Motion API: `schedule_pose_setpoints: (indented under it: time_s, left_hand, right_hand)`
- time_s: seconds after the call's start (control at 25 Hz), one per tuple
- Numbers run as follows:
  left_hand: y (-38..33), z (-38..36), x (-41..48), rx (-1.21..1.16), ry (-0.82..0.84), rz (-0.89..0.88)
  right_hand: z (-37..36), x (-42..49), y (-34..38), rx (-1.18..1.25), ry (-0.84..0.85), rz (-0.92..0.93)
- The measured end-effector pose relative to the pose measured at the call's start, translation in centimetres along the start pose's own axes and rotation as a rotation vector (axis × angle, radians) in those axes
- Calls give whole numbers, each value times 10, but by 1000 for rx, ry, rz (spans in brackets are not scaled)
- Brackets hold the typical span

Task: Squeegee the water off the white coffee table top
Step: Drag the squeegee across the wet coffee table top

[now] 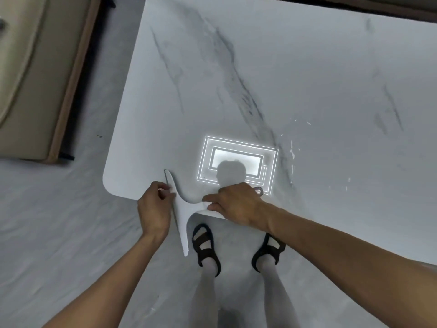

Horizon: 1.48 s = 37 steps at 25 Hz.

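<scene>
Grey floor is seen under 2 black sandals at 6 o'clock. Just beyond, a white squeegee is held across the near edge of the white coffee table top. Its blade is pinched by the left hand and its handle is gripped by the curled right hand. A bright rectangular reflection is caught just past the hands. Water streaks are scattered toward 3 o'clock, and a beige sofa is glimpsed at 10 o'clock.
</scene>
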<state>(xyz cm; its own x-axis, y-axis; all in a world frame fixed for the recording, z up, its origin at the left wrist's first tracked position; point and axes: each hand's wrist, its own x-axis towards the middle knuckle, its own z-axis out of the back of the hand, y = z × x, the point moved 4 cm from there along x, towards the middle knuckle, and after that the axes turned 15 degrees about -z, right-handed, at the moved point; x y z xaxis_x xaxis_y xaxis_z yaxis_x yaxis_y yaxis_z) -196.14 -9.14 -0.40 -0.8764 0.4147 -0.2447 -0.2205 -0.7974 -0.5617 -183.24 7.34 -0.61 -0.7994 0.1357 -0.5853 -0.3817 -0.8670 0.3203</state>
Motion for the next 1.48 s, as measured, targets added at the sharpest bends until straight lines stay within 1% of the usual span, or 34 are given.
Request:
schedule_pose_setpoints:
  time_s: [0.12, 0.24, 0.32, 0.4, 0.52, 0.64, 0.72, 0.8, 0.88, 0.96, 1.04, 1.12, 1.24, 1.32, 1.4, 1.48]
  left_hand:
    - [14, 6, 2, -10, 29, -6]
    - [7, -2, 0, 14, 114, -81]
    - [-2, -15, -9, -6, 173, -88]
    - [-20, -35, -23, 11, 260, -115]
    - [-61, -83, -49, 203, 421, -250]
    - [-113, -133, -79, 298, 452, -298]
    - [-147, -162, -96, 329, 493, -278]
    - [-172, -184, -105, 338, 535, -196]
    - [-180, -195, -105, 320, 557, -90]
    - [-182, -201, -102, 313, 632, 2]
    - [-184, -202, -95, 308, 694, 49]
    - [-188, -198, -88, 288, 648, 84]
    - [-190, -196, -92, 239, 591, 80]
    - [-188, -192, -98, 227, 531, 53]
    - [-189, -186, -106, 279, 455, -36]
    - [-199, -192, -119, 362, 456, -237]
  right_hand:
    - [-4, 16, 12, -29, -9, -9]
    - [-8, 9, -4, 2, -57, -52]
    - [-12, -6, -26, 20, -90, -95]
    - [-16, -29, -64, 34, -87, -160]
    - [-16, -68, -141, 41, -94, -233]
    - [-9, -104, -216, 22, -135, -277]
    - [0, -126, -268, -5, -159, -321]
    - [12, -150, -321, -16, -185, -380]
    - [25, -170, -361, -35, -224, -432]
    - [38, -188, -385, -58, -259, -444]
    - [44, -197, -386, -77, -287, -420]
    - [37, -196, -363, -63, -261, -337]
    - [3, -181, -298, -14, -145, -146]
    - [-23, -173, -266, -21, -36, -76]
    - [-38, -173, -264, -60, -13, -74]
    - [-36, -182, -290, -98, -56, -106]
